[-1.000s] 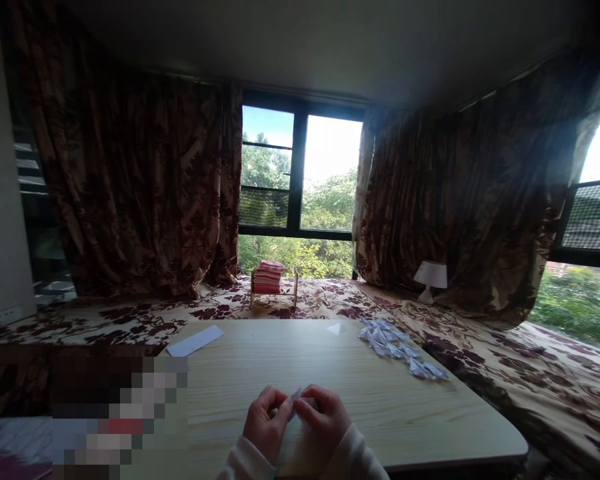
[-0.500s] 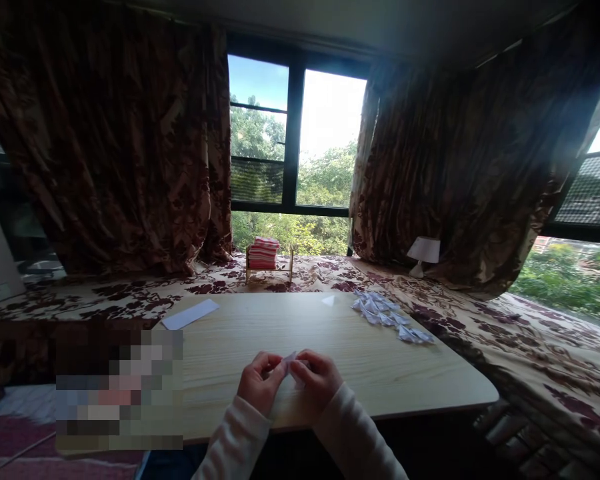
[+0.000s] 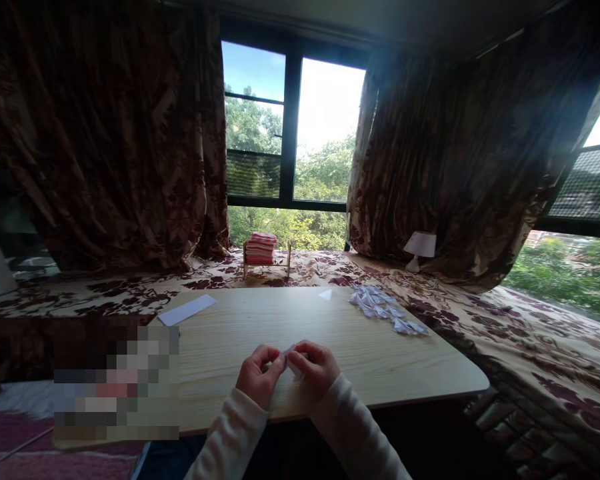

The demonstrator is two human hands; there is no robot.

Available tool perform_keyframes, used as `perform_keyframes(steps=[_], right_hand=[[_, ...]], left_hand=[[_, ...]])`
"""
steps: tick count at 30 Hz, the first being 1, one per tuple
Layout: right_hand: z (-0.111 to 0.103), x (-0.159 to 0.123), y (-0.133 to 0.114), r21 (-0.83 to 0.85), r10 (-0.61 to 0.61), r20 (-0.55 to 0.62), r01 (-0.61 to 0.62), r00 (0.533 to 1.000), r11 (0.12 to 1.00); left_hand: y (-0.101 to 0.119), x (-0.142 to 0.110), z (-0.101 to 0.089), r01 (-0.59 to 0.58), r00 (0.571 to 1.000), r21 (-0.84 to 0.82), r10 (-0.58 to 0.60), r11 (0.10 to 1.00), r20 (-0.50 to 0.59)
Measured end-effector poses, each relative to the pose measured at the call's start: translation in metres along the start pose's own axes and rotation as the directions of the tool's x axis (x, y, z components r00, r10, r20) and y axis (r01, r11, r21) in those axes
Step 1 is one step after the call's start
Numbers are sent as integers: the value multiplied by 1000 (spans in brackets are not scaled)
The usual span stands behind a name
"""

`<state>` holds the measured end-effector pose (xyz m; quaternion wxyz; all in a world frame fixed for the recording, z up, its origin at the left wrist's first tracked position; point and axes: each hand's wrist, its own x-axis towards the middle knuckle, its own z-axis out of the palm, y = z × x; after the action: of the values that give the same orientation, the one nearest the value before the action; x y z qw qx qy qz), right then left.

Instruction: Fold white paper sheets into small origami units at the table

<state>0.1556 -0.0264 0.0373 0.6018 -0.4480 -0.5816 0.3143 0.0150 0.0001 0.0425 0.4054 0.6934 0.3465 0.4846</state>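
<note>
My left hand and my right hand meet over the near middle of a light wooden table. Both pinch one small piece of pale folded paper between fingertips, just above the tabletop. Cream sleeves cover both wrists. A cluster of several finished folded paper pieces lies at the table's far right. A single small folded triangle rests near the far edge. A flat white paper strip lies at the far left.
A patterned cushion bench wraps around the table. A striped stack on a small wooden rack and a small white lamp stand by the window. Heavy curtains hang on both sides. A blurred patch covers the table's near left.
The view has tilted down and shifted, so the table and hands sit higher in the picture. Both hands stay pinched on the small paper at the same spot on the table.
</note>
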Motion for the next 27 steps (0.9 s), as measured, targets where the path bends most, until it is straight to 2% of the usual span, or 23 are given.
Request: perform_keyframes(steps=[8, 13, 22, 27], right_hand=[[2, -3, -5, -1, 6, 4, -6, 1000, 1000], [2, -4, -12, -47, -20, -2, 20, 1000, 999], [1, -1, -4, 5, 18, -37, -17, 999, 1000], [1, 0, -5, 22, 29, -12, -29, 1000, 999]], left_hand=[[4, 0, 2, -21, 1000, 30, 20, 999, 22], [7, -2, 3, -23, 999, 41, 24, 999, -25], [0, 1, 2, 4, 1000, -59, -6, 998, -26], [-5, 2, 4, 37, 994, -124, -49, 992, -97]])
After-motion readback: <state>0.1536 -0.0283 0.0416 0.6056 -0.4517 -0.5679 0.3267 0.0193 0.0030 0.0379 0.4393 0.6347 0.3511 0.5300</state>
